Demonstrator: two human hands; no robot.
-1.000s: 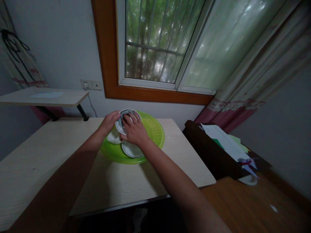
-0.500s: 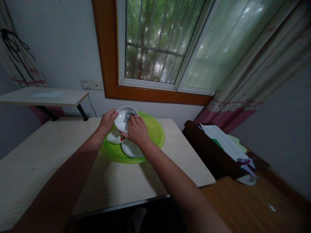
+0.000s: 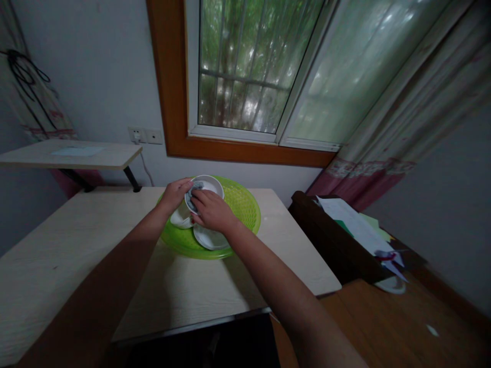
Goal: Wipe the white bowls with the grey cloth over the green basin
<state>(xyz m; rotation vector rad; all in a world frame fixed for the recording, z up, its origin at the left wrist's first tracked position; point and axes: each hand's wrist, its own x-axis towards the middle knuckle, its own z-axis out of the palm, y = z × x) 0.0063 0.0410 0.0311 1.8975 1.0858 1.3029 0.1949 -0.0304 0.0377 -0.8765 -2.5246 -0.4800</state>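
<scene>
A white dish [image 3: 209, 185] is tilted up over a green plastic basket [image 3: 245, 209] on the table. My left hand [image 3: 174, 193] grips the dish's left rim. My right hand [image 3: 210, 210] presses a grey cloth [image 3: 195, 196] against the dish's face, fingers closed on the cloth. Two more white dishes lie in the basket: a plate [image 3: 209, 239] under my right wrist and a small bowl [image 3: 180, 219] under my left hand.
The basket stands near the far edge of a pale wooden table [image 3: 57, 245]. A small shelf [image 3: 76, 153] juts out at the left wall. A dark cabinet [image 3: 337, 240] with papers on it stands to the right, below a window and curtain.
My right hand has slid the cloth from the dish's upper middle down to its lower left. The dish has tipped and shifted slightly in my left hand.
</scene>
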